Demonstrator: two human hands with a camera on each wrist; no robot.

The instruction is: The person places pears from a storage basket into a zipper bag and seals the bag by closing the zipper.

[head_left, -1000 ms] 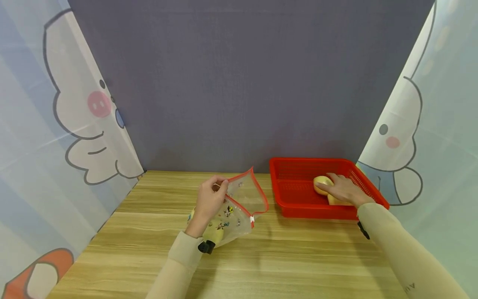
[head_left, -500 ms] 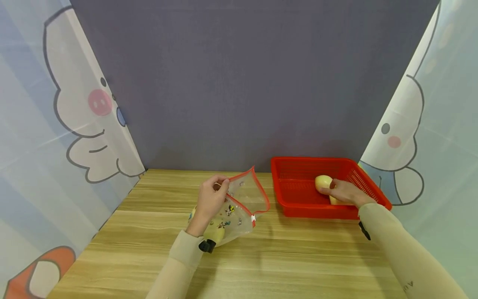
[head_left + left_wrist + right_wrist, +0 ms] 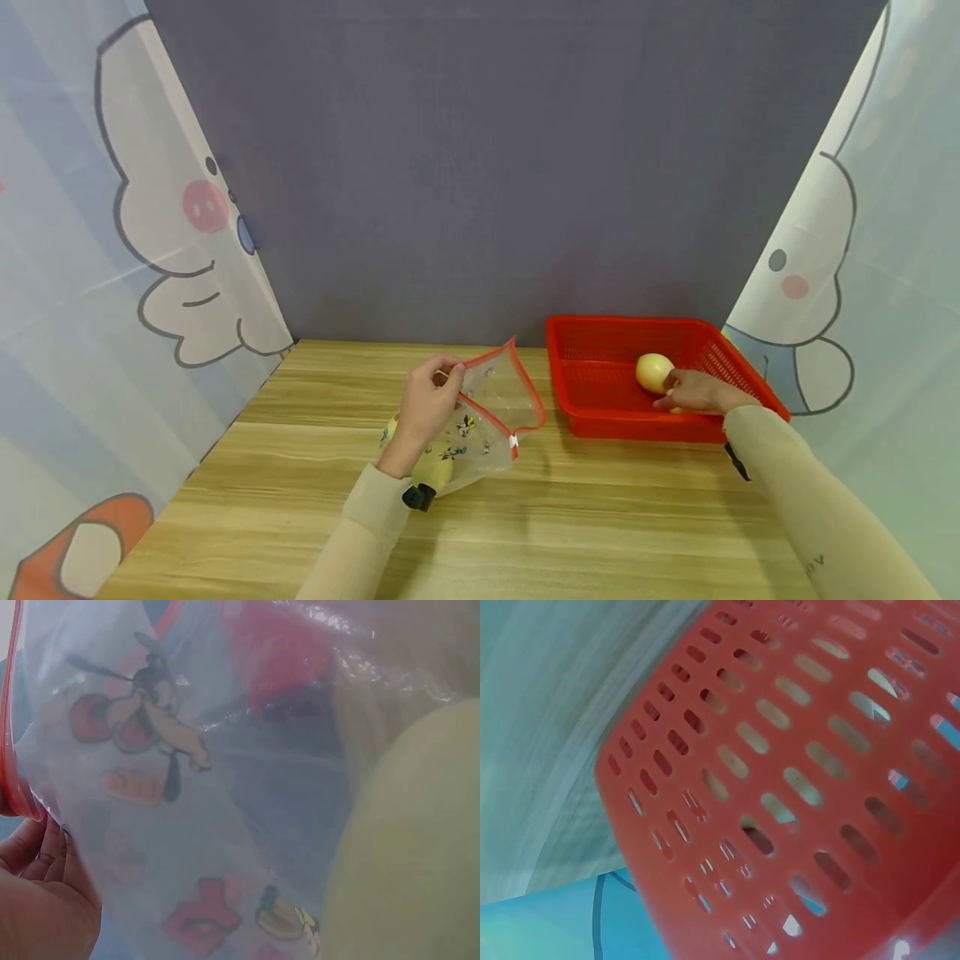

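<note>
My left hand (image 3: 431, 400) pinches the rim of a clear, slider-zip plastic bag (image 3: 487, 442) with red edging and cartoon prints. A pale yellow, rounded, potato-like thing (image 3: 432, 473) shows through the bag's lower part; in the left wrist view the yellow thing (image 3: 412, 847) fills the right side behind the film. My right hand (image 3: 701, 392) reaches over the front wall into the red basket (image 3: 630, 423). Its fingers curl round a second pale yellow thing (image 3: 676, 410), mostly hidden by the hand. Just beyond lies a smooth pale yellow oval (image 3: 654, 372), touching or close to the fingers.
The basket stands at the back right of the wooden table (image 3: 525, 517), near the grey back panel (image 3: 480, 167). Cartoon-printed curtains hang at both sides. In the right wrist view, the slotted basket wall (image 3: 772, 772) blocks most of the inside.
My right hand has shifted off the yellow oval, its fingers now curling lower over the thing in front. The oval is more exposed. My left hand keeps holding the bag.
</note>
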